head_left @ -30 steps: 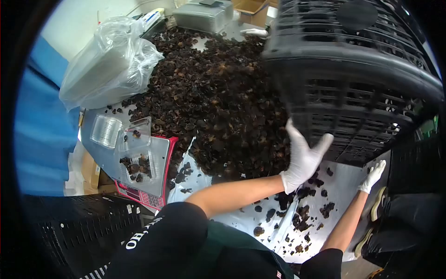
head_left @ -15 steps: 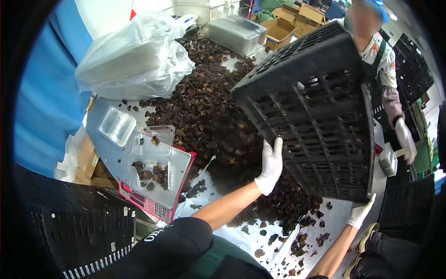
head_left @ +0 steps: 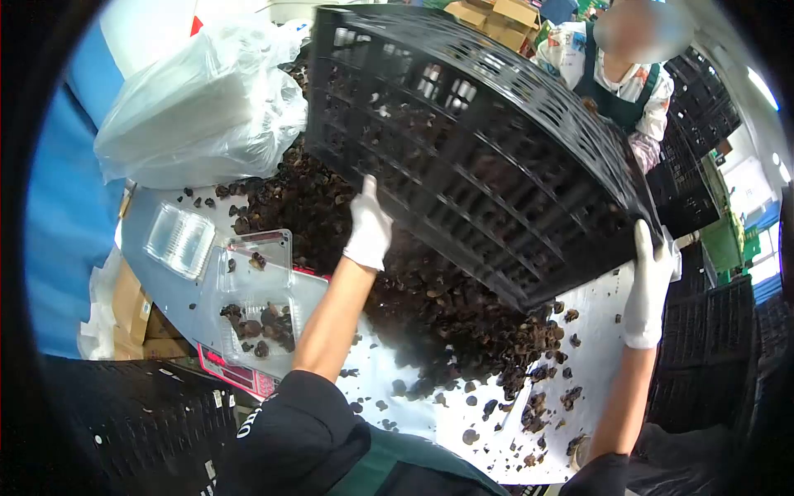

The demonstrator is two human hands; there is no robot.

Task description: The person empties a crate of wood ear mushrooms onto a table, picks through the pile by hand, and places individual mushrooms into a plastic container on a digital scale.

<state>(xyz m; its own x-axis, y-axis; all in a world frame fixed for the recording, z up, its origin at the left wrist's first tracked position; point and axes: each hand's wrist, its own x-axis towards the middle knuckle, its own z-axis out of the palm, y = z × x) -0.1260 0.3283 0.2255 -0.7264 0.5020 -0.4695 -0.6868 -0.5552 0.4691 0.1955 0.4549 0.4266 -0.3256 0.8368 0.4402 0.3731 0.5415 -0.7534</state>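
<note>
A large black plastic crate (head_left: pixel 480 178) is tilted up over the table, its slotted underside facing me. My left hand (head_left: pixel 368 230), in a white glove, grips its lower left edge, thumb up against the underside. My right hand (head_left: pixel 649 285), also gloved, holds the crate near its right corner; some of its fingers are hidden. Beneath the crate spreads a heap of dark, curled pieces (head_left: pixel 463 331) that look like wood ear mushrooms. To the left, an open clear clamshell box (head_left: pixel 285 289) with a few pieces in it sits on a red-framed scale (head_left: pixel 240 376).
A big clear plastic bag (head_left: pixel 198 116) of containers stands at the back left. Nearer lie nested clear boxes (head_left: pixel 179 240). Black crates (head_left: pixel 141 422) stand at the lower left and right. A co-worker (head_left: pixel 628 83) stands beyond the crate, with cardboard boxes (head_left: pixel 500 21) behind.
Both hands have moved the crate left and up, turning it more level across the heap. My left hand has shifted left and up, and my right hand has risen. The view has turned slightly.
</note>
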